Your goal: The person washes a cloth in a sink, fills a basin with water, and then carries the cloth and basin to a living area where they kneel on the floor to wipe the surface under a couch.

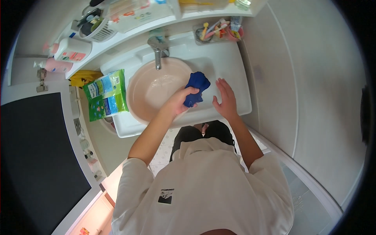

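My left hand (179, 102) grips a bunched dark blue cloth (197, 84) over the right rim of a pale pink basin (135, 98). What kind of cloth it is cannot be made out. To the right of it, my right hand (226, 100) is held apart from the cloth, fingers stretched out and nothing in them. The basin sits in a white sink (235, 74) under a chrome faucet (158, 53), and a little water seems to glisten at its bottom.
A green and blue soft package (105, 95) lies at the sink's left edge. Toothbrushes and cups fill a clear tray (217, 32) at the back right. Pump bottles (72, 50) and a white basket (102, 32) stand on the shelf. An open mirrored cabinet door (43, 156) juts out at left.
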### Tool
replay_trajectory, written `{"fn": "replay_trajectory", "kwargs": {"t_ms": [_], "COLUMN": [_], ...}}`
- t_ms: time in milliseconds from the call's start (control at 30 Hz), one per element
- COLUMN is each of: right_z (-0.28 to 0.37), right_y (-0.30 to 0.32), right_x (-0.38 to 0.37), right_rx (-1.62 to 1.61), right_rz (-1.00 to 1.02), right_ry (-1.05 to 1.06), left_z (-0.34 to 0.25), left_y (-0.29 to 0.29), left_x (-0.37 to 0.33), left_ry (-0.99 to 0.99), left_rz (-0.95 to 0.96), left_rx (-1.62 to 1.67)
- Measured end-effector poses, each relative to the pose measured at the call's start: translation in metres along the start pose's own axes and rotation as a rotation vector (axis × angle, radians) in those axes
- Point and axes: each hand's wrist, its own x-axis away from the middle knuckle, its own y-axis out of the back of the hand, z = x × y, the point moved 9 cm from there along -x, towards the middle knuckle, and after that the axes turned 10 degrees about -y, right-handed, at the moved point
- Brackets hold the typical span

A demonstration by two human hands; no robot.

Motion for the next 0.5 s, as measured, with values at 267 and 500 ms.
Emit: {"fn": "replay_trajectory", "kwargs": {"t_ms": [267, 500], "right_z": [0.013, 0.026], "right_y": [-0.003, -0.005], "right_x": [0.008, 0.018], "right_rx": [-0.035, 0.100], "right_rz": [0.052, 0.066], "right_ry": [0.136, 0.272], "left_z": [-0.003, -0.028], "left_y": [-0.013, 0.016], "left_x": [-0.013, 0.000], "left_ry": [-0.032, -0.113], "left_rz": [-0.004, -0.151], "left_rx": [-0.144, -0.087]}}
